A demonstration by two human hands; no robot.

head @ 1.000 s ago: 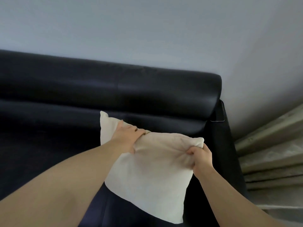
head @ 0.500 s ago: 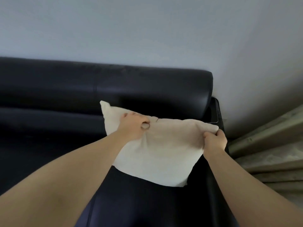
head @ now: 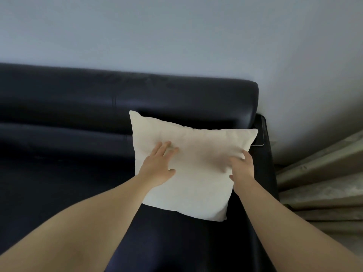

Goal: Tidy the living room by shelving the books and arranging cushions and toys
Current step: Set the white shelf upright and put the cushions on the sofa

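Cushion: a square, cream-white cushion [head: 198,185] stands tilted on the seat at the right end of a dark sofa [head: 59,183]. Its top edge leans against the backrest [head: 137,95], and its upper right corner reaches across to the armrest [head: 265,173]. Its near lower corner rests on the seat.

Left hand: the person's left hand [head: 159,169] lies flat on the left half of the cushion's face. The fingers are straight and slightly spread, with the thumb out to the side. It presses on the cover and grips nothing.

Right hand: the right hand [head: 242,169] rests on the right half of the cushion, close to its right edge. Its fingers are blurred, but they look stretched over the fabric and not curled round it. It holds nothing.

Arms: both forearms are bare and reach in from the near edge, one on each side of the cushion's lower part.

Sofa: smooth and leather-like, dark navy to black. A rolled backrest runs from the far left to the right end, where a narrow armrest closes it off.

On the armrest: a thin, dark, flat object [head: 259,143] lies at the far end, partly hidden behind the cushion's corner. I cannot tell what it is.

Wall: a plain, pale grey wall [head: 176,36] rises behind the sofa.

Right side: beige fabric in long folds [head: 324,183], like a curtain, lies just beyond the armrest.
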